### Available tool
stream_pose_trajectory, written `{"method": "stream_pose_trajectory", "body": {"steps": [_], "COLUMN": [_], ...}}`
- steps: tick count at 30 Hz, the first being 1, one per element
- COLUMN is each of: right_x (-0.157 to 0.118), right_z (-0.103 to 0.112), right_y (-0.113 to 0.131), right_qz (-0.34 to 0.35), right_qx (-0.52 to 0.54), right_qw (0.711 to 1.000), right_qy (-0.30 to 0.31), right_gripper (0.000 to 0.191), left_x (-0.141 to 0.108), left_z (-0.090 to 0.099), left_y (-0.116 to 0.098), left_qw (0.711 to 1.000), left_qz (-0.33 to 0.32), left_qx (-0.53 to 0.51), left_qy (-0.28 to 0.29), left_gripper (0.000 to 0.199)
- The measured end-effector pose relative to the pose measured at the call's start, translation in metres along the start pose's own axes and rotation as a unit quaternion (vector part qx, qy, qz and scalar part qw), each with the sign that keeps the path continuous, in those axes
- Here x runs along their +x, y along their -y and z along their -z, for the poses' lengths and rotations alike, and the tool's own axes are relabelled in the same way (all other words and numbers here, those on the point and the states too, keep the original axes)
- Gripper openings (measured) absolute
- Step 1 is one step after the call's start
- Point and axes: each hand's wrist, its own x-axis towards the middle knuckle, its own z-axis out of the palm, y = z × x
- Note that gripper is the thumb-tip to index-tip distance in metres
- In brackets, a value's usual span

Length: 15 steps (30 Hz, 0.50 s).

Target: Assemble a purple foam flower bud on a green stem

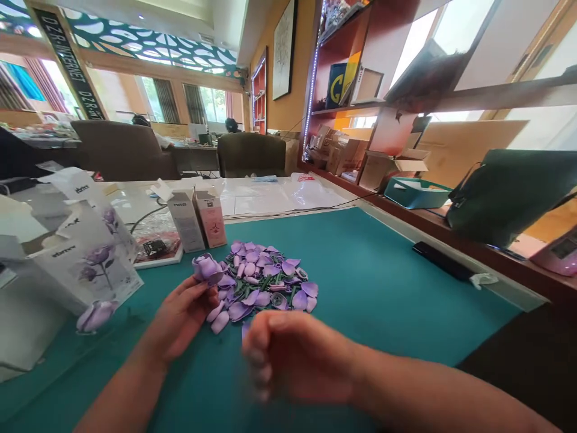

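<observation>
My left hand (189, 310) is closed around the base of a purple rose head (207, 269), holding it up at the left edge of a heap. The heap (252, 264) is made of loose purple petals and small green pieces, spread on the teal mat (351, 258). In front of it my right hand (293, 355) is curled, thumb against the index finger, its lower fingers smeared by motion. A bit of purple petal (245, 331) shows beside those fingertips; whether they grip it I cannot tell. Another purple rose head (95, 316) lies on the left.
White boxes with rose pictures (90, 252) crowd the left side. A grey carton (186, 219) and a pink carton (210, 219) stand behind the heap. A black case (442, 261) lies at the mat's right edge. A teal bin (417, 192) sits on the right ledge.
</observation>
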Motion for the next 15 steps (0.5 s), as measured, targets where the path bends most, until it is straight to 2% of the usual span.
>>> {"method": "stream_pose_trajectory", "body": {"steps": [4,10,13,15], "right_x": [-0.041,-0.097,-0.147,-0.194], "right_z": [0.016,0.036,0.058,0.076], "right_y": [0.018,0.032,0.047,0.059], "right_qz": [0.067,0.152,0.215,0.265], "right_qx": [0.016,-0.029,-0.104,-0.158], "right_qw": [0.995,0.970,0.923,0.858], "right_qy": [-0.078,-0.186,-0.303,-0.411], "right_gripper": [0.023,0.021,0.022,0.022], "left_x": [0.000,-0.002,-0.002,-0.003], "left_z": [-0.008,-0.011,-0.013,-0.014], "left_y": [-0.002,-0.003,-0.004,-0.004], "left_qw": [1.000,0.999,0.999,0.999], "left_qz": [-0.002,0.002,0.004,0.005], "left_qx": [0.024,0.040,0.037,0.034], "left_qy": [0.004,-0.020,-0.027,-0.025], "left_gripper": [0.010,0.018,0.022,0.023]}}
